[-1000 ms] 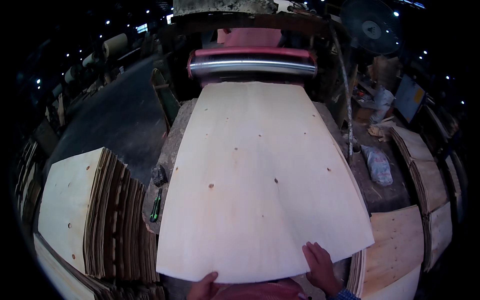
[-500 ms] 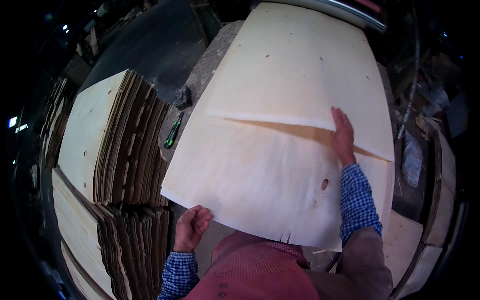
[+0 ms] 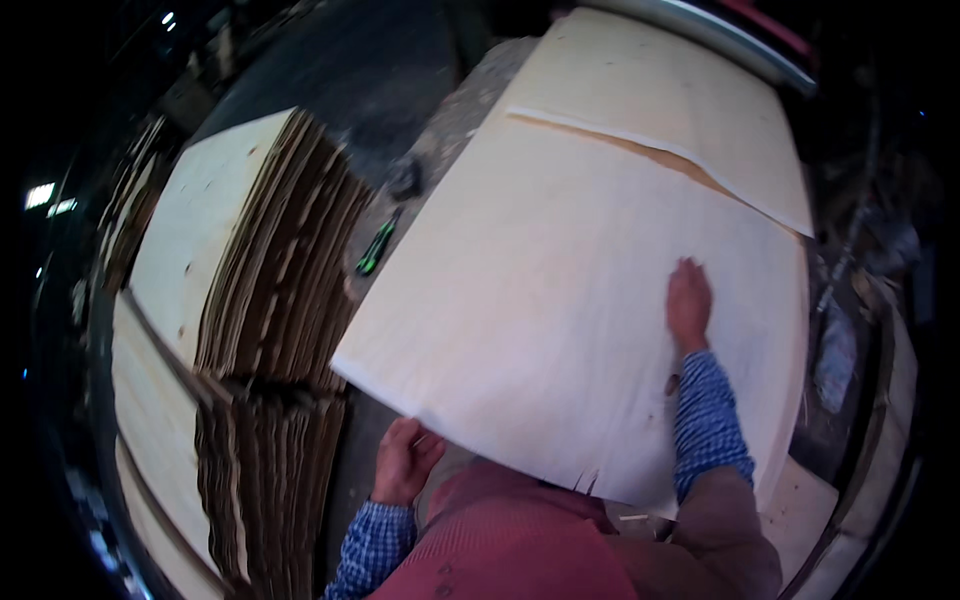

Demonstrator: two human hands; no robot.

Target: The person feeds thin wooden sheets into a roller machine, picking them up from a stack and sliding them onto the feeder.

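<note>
On the bench: a grey, gritty bench (image 3: 440, 130) carries the pale veneer work, with a steel roller (image 3: 700, 25) at its far end.
Room: dark workshop, a few small lights at the upper left; dark floor (image 3: 330, 60) beyond the bench.
Top veneer sheet (image 3: 560, 300): large, pale, lying flat and slanted over a second sheet (image 3: 680, 100), whose far part shows past the top sheet's torn edge.
Right hand (image 3: 689, 303): laid flat on the top sheet, fingers together, palm down (blue checked sleeve behind it).
Left hand (image 3: 405, 462): below the sheet's near-left corner, fingers loosely curled, just beside the edge; whether it touches the sheet I cannot tell.
Since half a second ago: the top sheet has slid toward the person and left, uncovering more of the sheet below; the right hand sits nearer the sheet's middle.
Count: two hands; two sheets on the bench; two veneer stacks (image 3: 260, 250) at the left, one behind the other; one green-handled tool (image 3: 376, 246) between stack and sheet.
</note>
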